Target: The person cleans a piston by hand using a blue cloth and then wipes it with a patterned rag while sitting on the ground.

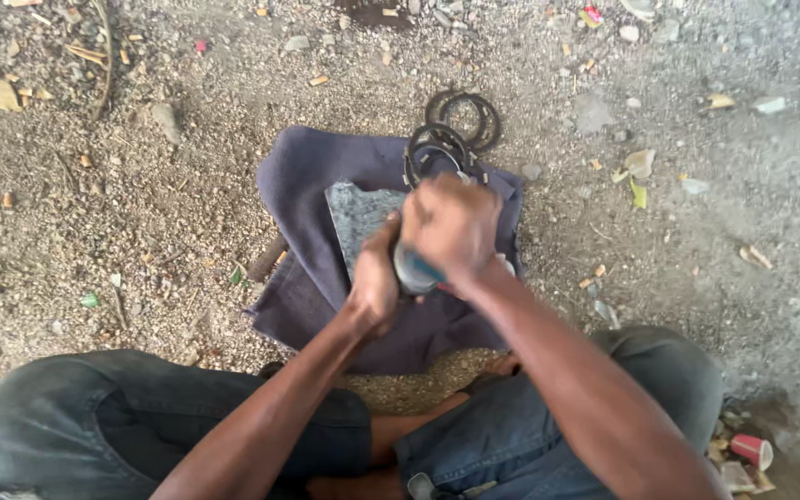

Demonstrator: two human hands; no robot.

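- Here, the thing in my hands is a stubby tool with a blue-and-grey handle point(416, 271); only its butt end shows, the rest hidden under my fists.
- My right hand point(453, 230) is clenched tight around that handle, knuckles up, fingers fully wrapped.
- My left hand point(374, 278) presses against the handle's left side, fingers curled together; how much it actually clasps I cannot tell.
- Directly under both hands lies a grey slab point(356, 222), resting on a dark purple cloth point(303, 181).
- Just beyond my right hand sit dark metal rings point(437, 148), one pair half on the cloth, another farther out on the dirt.
- The cloth is spread on gravelly ground point(168, 213) scattered with dry leaves and litter; my jeans-clad knees frame the near side.
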